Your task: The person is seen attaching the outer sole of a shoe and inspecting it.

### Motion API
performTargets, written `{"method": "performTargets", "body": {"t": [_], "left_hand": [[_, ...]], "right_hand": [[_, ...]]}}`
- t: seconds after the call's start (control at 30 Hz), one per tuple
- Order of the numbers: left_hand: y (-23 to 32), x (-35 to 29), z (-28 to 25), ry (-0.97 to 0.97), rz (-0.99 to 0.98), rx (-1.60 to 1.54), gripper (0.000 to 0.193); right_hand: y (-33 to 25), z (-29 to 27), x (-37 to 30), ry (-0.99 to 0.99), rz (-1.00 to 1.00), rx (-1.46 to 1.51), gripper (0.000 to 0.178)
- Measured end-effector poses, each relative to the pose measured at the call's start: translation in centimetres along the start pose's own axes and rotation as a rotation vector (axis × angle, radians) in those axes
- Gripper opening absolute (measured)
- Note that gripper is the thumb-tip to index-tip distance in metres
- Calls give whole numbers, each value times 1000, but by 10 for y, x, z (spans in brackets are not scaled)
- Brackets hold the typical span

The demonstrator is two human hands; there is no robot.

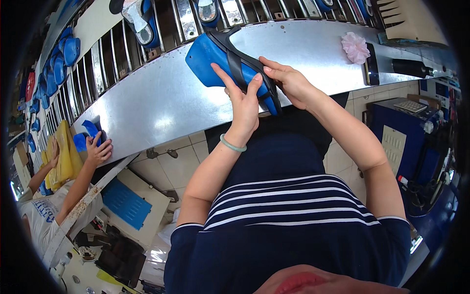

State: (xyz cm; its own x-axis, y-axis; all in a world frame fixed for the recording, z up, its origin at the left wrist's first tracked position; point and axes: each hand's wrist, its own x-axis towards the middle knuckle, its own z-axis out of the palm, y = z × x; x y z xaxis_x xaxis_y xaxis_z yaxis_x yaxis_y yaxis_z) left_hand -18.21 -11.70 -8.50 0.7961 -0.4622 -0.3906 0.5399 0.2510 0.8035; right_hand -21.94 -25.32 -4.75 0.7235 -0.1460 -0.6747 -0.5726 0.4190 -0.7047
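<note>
A blue plastic shoe last (203,58) with black sandal straps (236,62) wrapped over it is held tilted above the front of the metal bench. My left hand (241,100) grips it from the near side, thumb pressed on the blue surface and index finger stretched along it. At the black edge on the right, my right hand (289,81) closes its thumb and fingers on the same last. Part of the last is hidden behind my fingers.
A conveyor of metal rollers (115,61) runs behind the bench (147,110), carrying lasts with insoles (142,30). On the right lie a pink mesh puff (355,48), a flat black object (372,66) and a black bottle (409,67). A co-worker's hand (99,148) touches blue pieces (89,132) at left.
</note>
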Motion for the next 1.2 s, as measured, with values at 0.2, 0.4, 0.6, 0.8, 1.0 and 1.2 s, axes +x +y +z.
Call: {"method": "performTargets", "body": {"t": [0.2, 0.4, 0.6, 0.8, 1.0, 1.2], "left_hand": [[2, -3, 6, 17, -43, 71, 106], [1, -4, 1, -18, 19, -86, 106], [2, -19, -24, -74, -10, -152, 101], [29, -13, -16, -24, -145, -232, 95], [31, -19, -21, 62, -96, -152, 96], [31, -29, -56, -122, -94, -356, 91]], "right_hand": [[20, 5, 9, 89, -127, -202, 53], [6, 0, 4, 77, -53, 70, 52], [30, -25, 2, 81, -45, -75, 57], [44, -12, 4, -69, -55, 243, 68], [56, -3, 6, -202, -189, 346, 80], [38, 20, -6, -221, -221, 314, 79]]}}
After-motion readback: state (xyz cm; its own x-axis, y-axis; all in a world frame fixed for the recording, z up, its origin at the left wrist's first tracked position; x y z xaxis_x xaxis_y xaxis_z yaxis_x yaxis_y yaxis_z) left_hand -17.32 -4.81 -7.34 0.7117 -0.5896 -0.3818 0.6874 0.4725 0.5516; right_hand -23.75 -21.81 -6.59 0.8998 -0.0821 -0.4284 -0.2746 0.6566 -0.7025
